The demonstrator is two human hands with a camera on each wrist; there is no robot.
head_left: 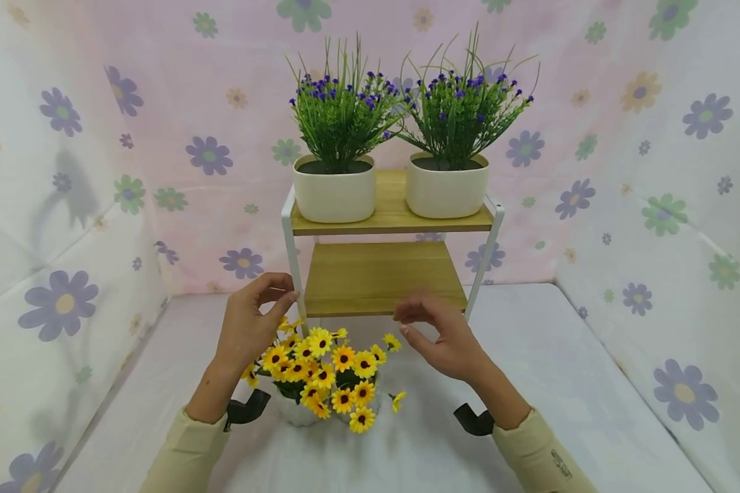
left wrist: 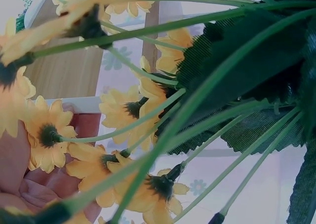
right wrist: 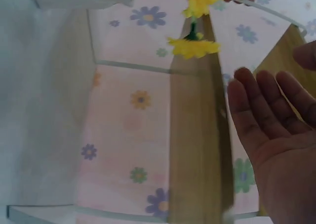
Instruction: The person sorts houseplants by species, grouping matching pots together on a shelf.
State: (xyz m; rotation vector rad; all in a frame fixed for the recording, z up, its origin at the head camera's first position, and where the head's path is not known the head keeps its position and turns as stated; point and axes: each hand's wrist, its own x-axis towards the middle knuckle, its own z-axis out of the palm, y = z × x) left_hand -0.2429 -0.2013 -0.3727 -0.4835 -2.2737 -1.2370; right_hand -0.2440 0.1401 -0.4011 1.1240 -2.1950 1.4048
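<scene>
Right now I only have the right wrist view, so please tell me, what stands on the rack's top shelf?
Observer: Two cream pots, each with a purple-flowered plant.
Operator: What colour are the centres of the yellow flowers?
Observer: Dark, as the head view shows.
Operator: And where's the left hand next to that bunch?
Observer: In the head view, it's at the upper left of the yellow flowers.

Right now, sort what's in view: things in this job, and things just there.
Likely in the job:
- wooden shelf, left hand at its frame
- yellow flowers
- two purple-flowered plants on top

Likely just surroundings:
- floral backdrop
- white table surface
</scene>
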